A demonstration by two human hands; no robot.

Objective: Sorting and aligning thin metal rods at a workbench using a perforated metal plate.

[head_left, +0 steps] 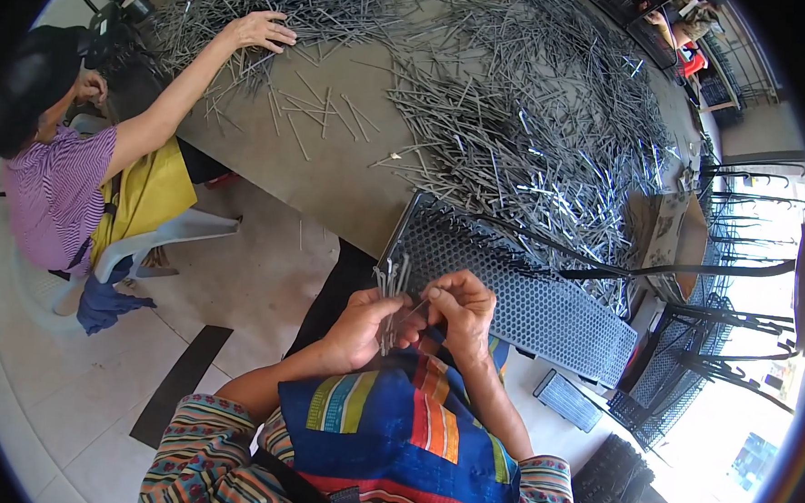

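Note:
My left hand is closed around a small bundle of thin grey metal rods, which stand roughly upright and poke out above and below the fingers. Close beside it, my right hand is closed in a pinch, with what looks like one thin rod between thumb and forefinger, reaching toward the left hand. Both hands are over my lap, at the near edge of a black perforated metal panel. The fingers hide part of the bundle.
A large heap of loose rods covers much of the table. A co-worker's hand rests on another heap at the far left. Dark hooked metal bars jut in from the right. A small panel lies low at right.

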